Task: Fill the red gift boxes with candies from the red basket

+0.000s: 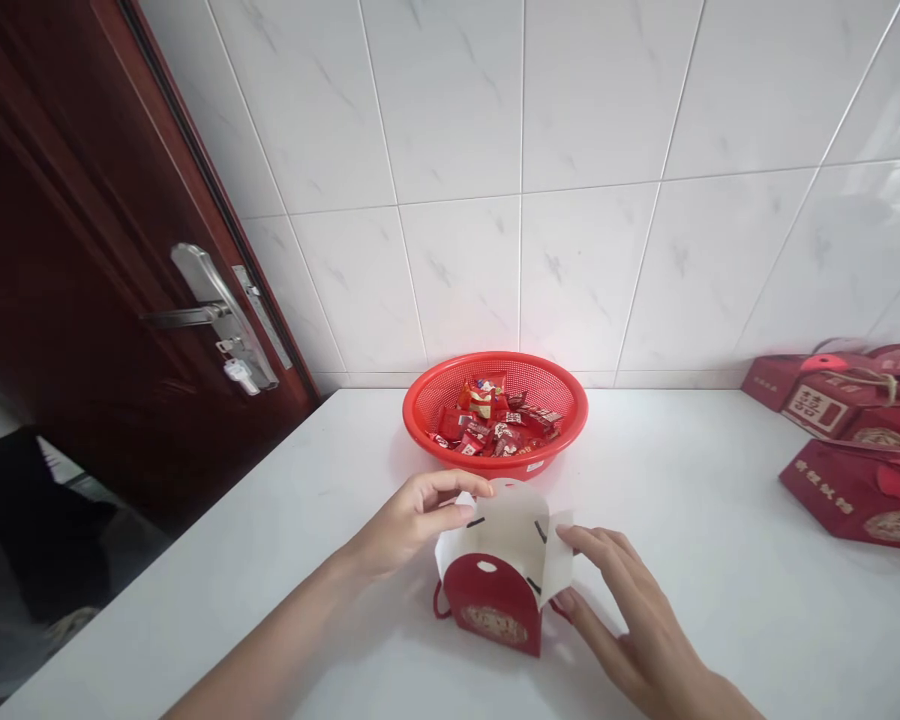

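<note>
A red paper gift box [495, 605] with a white inside stands on the table in front of me, its top open and its flaps raised. Gold print and a small round hole mark its front panel, and red cord shows at both lower sides. My left hand [412, 515] pinches the box's left flap, its index finger reaching to the back panel. At the other side, my right hand [622, 605] has its index finger on the right flap and its thumb lower down by the cord. Dark slots show inside; the bottom is hidden from view.
Behind the box is a red plastic basket [495, 465] of wrapped sweets [487, 420]. Several closed red gift boxes [855, 500] sit at the right of the white table [330, 630]. A tiled wall [457, 270] bounds the back; a brown door [120, 200] stands left.
</note>
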### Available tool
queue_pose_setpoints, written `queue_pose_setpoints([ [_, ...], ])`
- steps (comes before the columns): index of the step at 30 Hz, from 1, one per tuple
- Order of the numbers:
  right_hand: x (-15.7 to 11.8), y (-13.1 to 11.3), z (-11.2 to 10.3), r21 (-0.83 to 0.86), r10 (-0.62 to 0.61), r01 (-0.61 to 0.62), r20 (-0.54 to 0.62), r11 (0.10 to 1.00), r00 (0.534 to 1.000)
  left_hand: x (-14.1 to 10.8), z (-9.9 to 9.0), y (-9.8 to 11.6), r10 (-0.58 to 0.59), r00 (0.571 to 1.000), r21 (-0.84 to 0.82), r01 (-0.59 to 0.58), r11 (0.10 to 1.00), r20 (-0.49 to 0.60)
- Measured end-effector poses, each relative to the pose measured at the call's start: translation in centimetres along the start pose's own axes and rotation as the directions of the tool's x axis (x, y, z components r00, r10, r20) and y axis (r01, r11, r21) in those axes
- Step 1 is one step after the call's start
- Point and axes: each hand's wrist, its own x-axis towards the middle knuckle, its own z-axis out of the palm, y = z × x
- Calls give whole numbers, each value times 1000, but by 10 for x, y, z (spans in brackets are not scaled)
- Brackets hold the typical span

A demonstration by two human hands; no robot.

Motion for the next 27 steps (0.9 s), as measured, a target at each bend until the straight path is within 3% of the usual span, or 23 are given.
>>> queue_pose_setpoints([
  [5,1,-4,0,14,-60,60,18,998,998,13,-2,29,49,991,159,-69,985,122],
  [7,0,-5,0,13,-38,38,4,999,999,28,-13,41,93,988,261,-122,958,123],
  [10,-1,-2,-1,4,7,-7,-26,1000,1000,64,-38,47,81,994,400,-103,911,72],
  [13,-3,3,1,-17,47,-47,-28,999,999,108,-60,38,1,1000,711,19,703,-27],
  [17,-7,12,11,-32,122,-121,13,992,992,160,-67,10,-91,994,799,98,593,-54],
  [22,-11,18,25,8,165,-167,93,986,982,200,-53,-16,-221,975,842,127,524,-10],
  [27,-16,22,30,61,181,-187,101,980,978,212,-49,-28,-246,967,817,195,543,-68],
])
